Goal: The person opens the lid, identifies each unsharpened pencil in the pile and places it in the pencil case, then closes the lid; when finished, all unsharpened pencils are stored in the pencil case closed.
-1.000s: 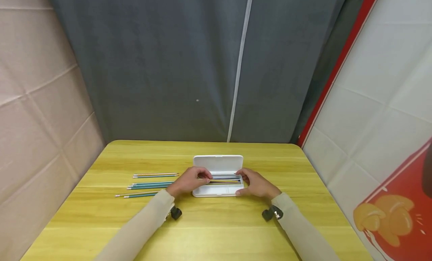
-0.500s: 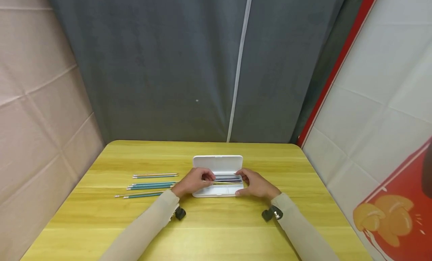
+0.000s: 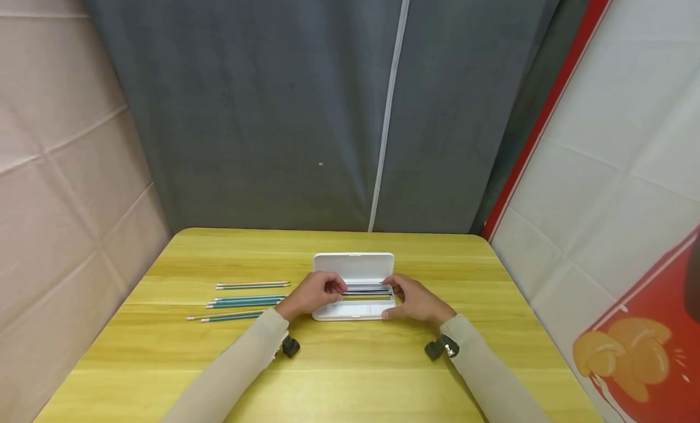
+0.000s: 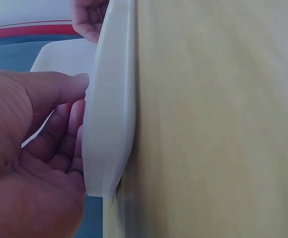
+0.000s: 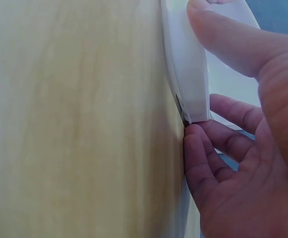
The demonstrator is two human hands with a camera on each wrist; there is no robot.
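Seating pencils [image 3: 367,291] in the open case [image 3: 352,310], frame centre on the counter [image 3: 350,374]. Left hand [image 3: 312,294] and right hand [image 3: 417,299] each curl round a case end. Next move likely needs more pencils [image 3: 246,300] from centre-left.

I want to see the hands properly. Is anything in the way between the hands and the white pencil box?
Nothing visible is in the way. The left hand and the right hand already grip the two ends of the open white pencil box directly. The loose pencils lie off to the left on the table.
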